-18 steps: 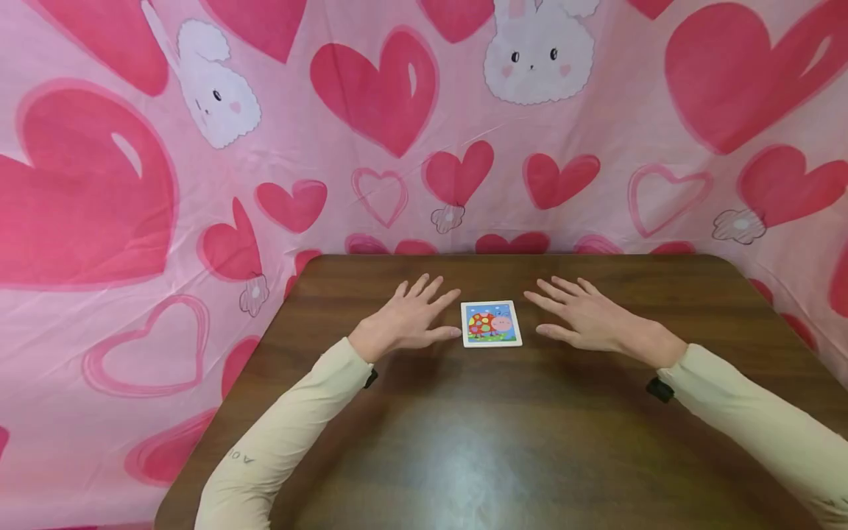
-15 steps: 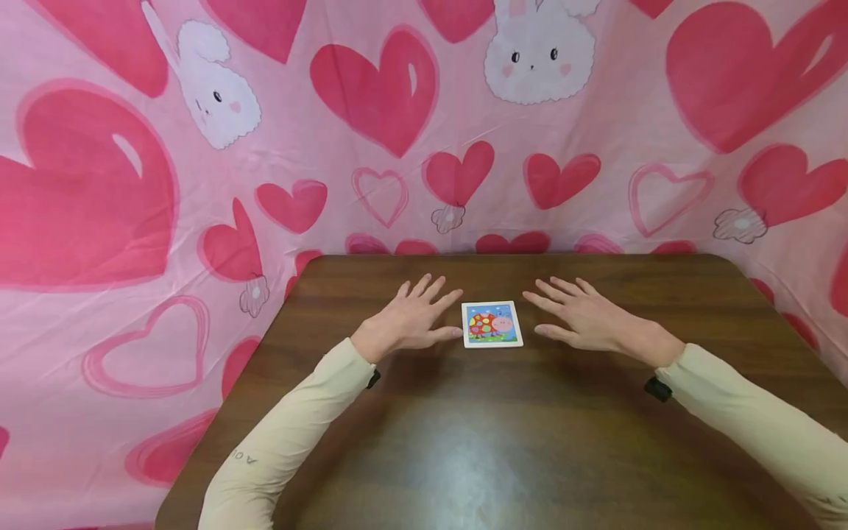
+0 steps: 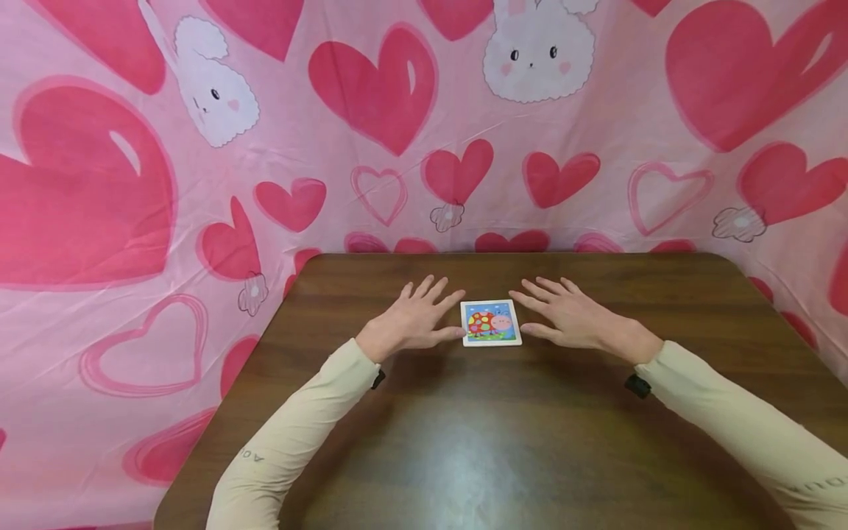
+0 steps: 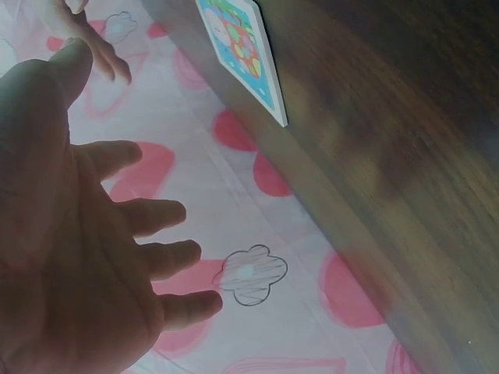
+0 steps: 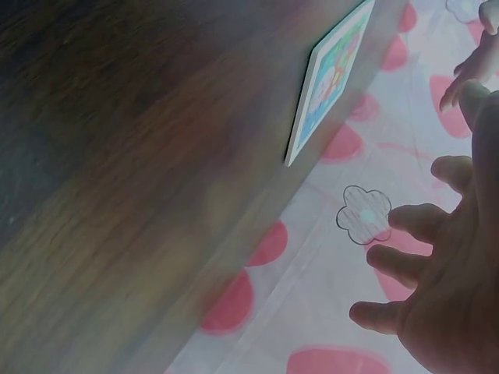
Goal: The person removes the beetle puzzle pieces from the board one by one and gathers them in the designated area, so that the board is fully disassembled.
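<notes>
A small flat picture board (image 3: pixel 491 324) with a white border and a cartoon ladybird on blue lies on the brown table, roughly midway between the two hands. To its left is the left hand (image 3: pixel 412 318), palm down with fingers spread and its thumb close to the board's left edge. The right hand (image 3: pixel 571 316) mirrors it on the other side, fingers apart and holding nothing. In the left wrist view, the left palm (image 4: pixel 78 234) appears raised off the wood, apart from the board (image 4: pixel 243 51). The right hand (image 5: pixel 444 257) likewise looks lifted above the surface in the right wrist view.
The wooden table (image 3: pixel 464 442) has rounded far corners. Behind and to both sides hangs a pink cloth (image 3: pixel 278 132) printed with hearts and rabbits. A dark device (image 3: pixel 638 386) sits under the right wrist, and another (image 3: pixel 378 379) under the left.
The right hand has shifted left, closer to the board. The left hand has moved slightly right. The board stays in place on the table.
</notes>
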`<state>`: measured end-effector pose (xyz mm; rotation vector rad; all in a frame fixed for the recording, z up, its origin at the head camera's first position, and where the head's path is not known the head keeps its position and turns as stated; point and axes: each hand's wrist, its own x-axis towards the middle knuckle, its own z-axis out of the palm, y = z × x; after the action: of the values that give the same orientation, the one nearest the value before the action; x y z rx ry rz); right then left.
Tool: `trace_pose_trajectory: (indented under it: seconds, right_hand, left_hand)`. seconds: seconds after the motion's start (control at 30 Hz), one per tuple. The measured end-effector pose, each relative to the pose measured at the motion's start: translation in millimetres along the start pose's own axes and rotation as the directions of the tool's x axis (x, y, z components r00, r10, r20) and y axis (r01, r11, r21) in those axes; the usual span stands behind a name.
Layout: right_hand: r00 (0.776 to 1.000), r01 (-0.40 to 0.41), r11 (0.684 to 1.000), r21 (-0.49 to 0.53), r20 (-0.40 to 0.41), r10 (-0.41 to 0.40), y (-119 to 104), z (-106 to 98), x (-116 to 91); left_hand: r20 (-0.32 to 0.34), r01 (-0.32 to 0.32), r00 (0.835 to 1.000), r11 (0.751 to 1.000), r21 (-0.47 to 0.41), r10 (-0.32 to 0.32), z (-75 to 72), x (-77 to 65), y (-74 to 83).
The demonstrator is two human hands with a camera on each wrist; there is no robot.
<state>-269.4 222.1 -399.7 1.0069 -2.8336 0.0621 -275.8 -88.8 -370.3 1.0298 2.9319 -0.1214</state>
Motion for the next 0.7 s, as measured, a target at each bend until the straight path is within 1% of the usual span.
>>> trace_pose_trajectory:
  seconds: [0.23, 0.37, 0.47, 0.6, 0.7]
  right_hand:
    - [1.0, -0.003, 0.999, 0.045, 0.023, 0.002, -6, 6, 7]
    - [1.0, -0.002, 0.998, 0.061, 0.016, 0.001, -9, 7, 9]
    - [1.0, 0.003, 0.998, 0.063, 0.0, -0.003, -9, 8, 13]
    - [1.0, 0.015, 0.997, 0.07, -0.013, -0.014, -7, 11, 16]
    - [1.0, 0.009, 0.996, 0.084, -0.004, -0.008, -6, 12, 17]
  left_hand:
    - [0.014, 0.015, 1.0, 1.0, -0.022, -0.015, 6.8, 4.4, 7.3]
    - [-0.004, 0.007, 1.0, 1.0, -0.026, -0.007, 12.6, 6.8, 9.7]
    - [-0.016, 0.005, 1.0, 1.0, -0.028, -0.006, 14.2, 8.2, 10.2]
    - [-0.01, 0.014, 1.0, 0.999, -0.042, -0.015, 15.0, 9.9, 10.9]
    - [-0.011, 0.018, 1.0, 0.998, -0.053, -0.019, 15.7, 11.4, 11.0]
